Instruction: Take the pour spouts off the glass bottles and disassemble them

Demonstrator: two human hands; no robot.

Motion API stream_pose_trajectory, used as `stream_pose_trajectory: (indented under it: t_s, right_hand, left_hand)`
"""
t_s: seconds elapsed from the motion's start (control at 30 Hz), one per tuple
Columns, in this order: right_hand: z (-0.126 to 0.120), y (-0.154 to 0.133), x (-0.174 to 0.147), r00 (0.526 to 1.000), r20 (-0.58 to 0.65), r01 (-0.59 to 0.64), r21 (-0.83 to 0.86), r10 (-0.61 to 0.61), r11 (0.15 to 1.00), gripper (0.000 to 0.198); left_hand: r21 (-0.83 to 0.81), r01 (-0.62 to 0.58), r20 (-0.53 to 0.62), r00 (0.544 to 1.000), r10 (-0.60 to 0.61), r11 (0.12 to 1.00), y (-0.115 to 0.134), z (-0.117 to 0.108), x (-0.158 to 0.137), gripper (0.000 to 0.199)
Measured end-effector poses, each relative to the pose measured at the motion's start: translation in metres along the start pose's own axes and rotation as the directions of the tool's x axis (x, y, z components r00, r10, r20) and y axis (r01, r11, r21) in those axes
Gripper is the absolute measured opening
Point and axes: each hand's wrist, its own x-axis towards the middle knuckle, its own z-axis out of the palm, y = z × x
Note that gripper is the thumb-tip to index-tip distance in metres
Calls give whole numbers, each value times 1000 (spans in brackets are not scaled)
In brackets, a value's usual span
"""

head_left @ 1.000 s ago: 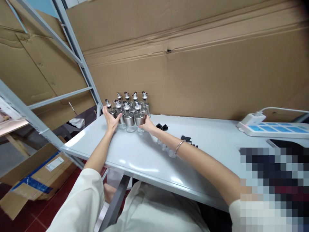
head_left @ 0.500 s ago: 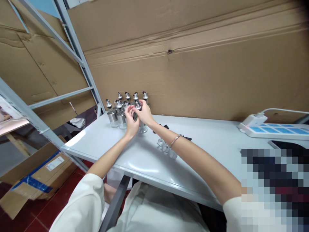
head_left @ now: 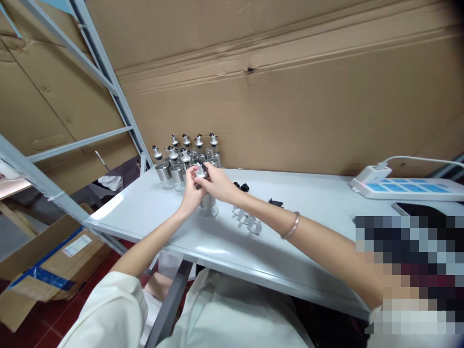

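A metal spout (head_left: 200,171) is being gripped from both sides

At left, spouted bottles (head_left: 177,175) are standing grouped. The left hand (head_left: 193,194) is curling nearly closed around the metal spout; the bottle (head_left: 209,209) beneath is standing upright before the group, on or just above the table (head_left: 311,193). The right hand (head_left: 222,183) is pinching the metal spout, fingers bent. Farther right, clear discs (head_left: 254,225) and a power strip (head_left: 409,188) are lying.

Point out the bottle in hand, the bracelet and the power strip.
Bottle in hand (head_left: 209,207), head view: lower body.
Bracelet (head_left: 296,225), head view: middle of the band.
Power strip (head_left: 408,186), head view: top face.
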Motion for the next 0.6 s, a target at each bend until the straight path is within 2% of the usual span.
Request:
stream_pose_trajectory:
  t_s: [0.17,0.27,0.37,0.47,0.53,0.57,0.6]
  right_hand:
    - [-31,-34,-47,989,149,25,-30,-20,999,23]
    - [-55,-48,-73,976,216,54,-93,-33,994,26]
    - [-74,-53,-93,958,284,96,-157,-48,983,17]
    - [-85,-47,-106,961,248,172,-179,-125,969,10]
    - [-88,-38,-111,961,180,243,-196,-209,950,14]
    - [-89,-34,-113,958,143,273,-210,-247,939,17]
    - [-89,-30,-114,955,109,293,-223,-275,930,21]
  left_hand:
    - [-66,100,165,982,-88,993,34,9,-47,55]
    - [-118,85,282,958,-49,989,52,22,-69,48]
    - [-220,102,413,911,-2,970,62,39,-83,52]
    - [-263,154,502,865,-1,952,63,57,-87,59]
    - [-249,178,560,829,-9,952,62,68,-84,51]
    - [-231,190,610,793,-10,954,62,73,-80,44]
    - [-199,198,680,733,-10,960,63,76,-76,38]
